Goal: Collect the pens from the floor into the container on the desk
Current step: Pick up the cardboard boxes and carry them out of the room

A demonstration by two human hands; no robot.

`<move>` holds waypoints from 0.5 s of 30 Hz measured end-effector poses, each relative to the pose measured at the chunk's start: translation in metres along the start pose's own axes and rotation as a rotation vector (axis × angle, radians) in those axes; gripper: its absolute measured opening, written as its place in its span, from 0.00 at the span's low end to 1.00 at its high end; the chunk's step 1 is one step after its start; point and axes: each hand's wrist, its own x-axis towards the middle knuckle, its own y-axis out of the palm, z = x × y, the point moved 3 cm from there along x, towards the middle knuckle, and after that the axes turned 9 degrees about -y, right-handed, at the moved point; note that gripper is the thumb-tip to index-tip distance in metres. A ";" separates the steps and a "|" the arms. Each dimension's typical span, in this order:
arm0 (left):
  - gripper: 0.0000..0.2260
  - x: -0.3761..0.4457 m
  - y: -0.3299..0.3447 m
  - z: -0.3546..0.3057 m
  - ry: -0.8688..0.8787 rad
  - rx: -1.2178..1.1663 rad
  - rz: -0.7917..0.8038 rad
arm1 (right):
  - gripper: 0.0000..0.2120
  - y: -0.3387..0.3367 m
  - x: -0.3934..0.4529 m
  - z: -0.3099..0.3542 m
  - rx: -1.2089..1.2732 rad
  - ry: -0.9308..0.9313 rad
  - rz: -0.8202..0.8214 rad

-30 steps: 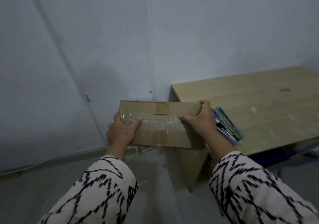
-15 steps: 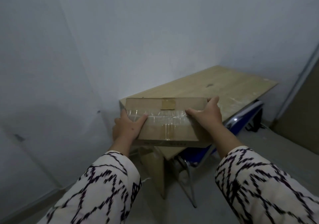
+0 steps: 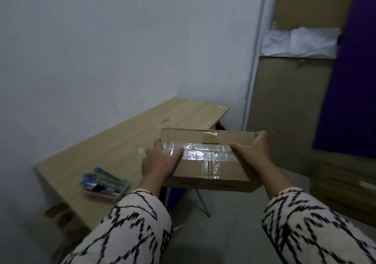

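I hold a flat cardboard box (image 3: 205,170), taped shut with clear tape, in the air just off the desk's front edge. My left hand (image 3: 159,163) grips its left end, thumb on top. My right hand (image 3: 253,152) grips its right end the same way. A clear container (image 3: 105,184) with blue-labelled pens in it lies on the wooden desk (image 3: 122,141) near its front left corner, to the left of my left hand. No pens on the floor are in view.
The desk stands against a white wall. A folding chair leg (image 3: 201,201) and something blue show under the desk. A brown and purple panel (image 3: 305,100) with white paper stands at the right, with a cardboard box (image 3: 343,192) at its foot.
My view has swung to the right and the desk now lies to my left. The box stays in both hands and has come over the desk's front edge.
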 end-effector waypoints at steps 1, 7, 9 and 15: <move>0.40 -0.003 0.014 -0.013 0.016 -0.004 0.022 | 0.32 -0.014 0.007 -0.010 -0.001 0.006 -0.019; 0.39 -0.011 0.114 -0.102 0.159 -0.038 0.188 | 0.30 -0.101 0.046 -0.084 -0.068 0.107 -0.137; 0.39 -0.011 0.142 -0.126 0.200 -0.037 0.229 | 0.30 -0.123 0.057 -0.107 -0.084 0.145 -0.153; 0.41 -0.009 0.248 -0.207 0.315 -0.036 0.400 | 0.29 -0.191 0.089 -0.179 -0.133 0.244 -0.299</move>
